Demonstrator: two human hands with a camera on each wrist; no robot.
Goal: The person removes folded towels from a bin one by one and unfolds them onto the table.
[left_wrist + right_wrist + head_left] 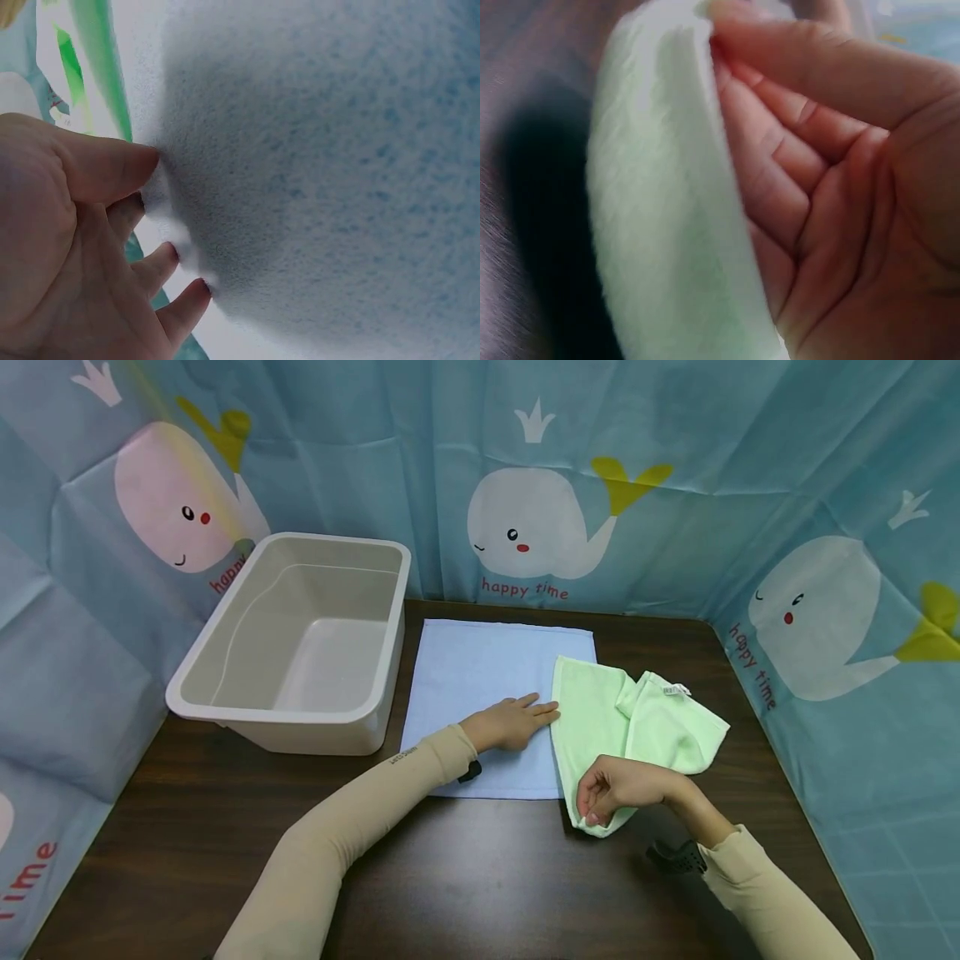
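A pale blue towel [480,668] lies flat on the dark table. Over its right side spreads a light green towel [592,702], partly folded over on the right, with a small white tag [677,690]. My left hand [513,722] rests on the blue towel, fingers extended, fingertips at the green towel's left edge. In the left wrist view the left fingertips [196,289] touch the blue cloth. My right hand [622,787] pinches the green towel's near corner between thumb and curled fingers. The right wrist view shows that edge of the green towel [667,195] slightly raised above the table.
A light grey plastic basin [378,727] stands at the left of the blue towel, with nothing visible inside. Blue curtains [360,468] printed with whales enclose the back and sides. The brown table [450,885] shows in front of the towels.
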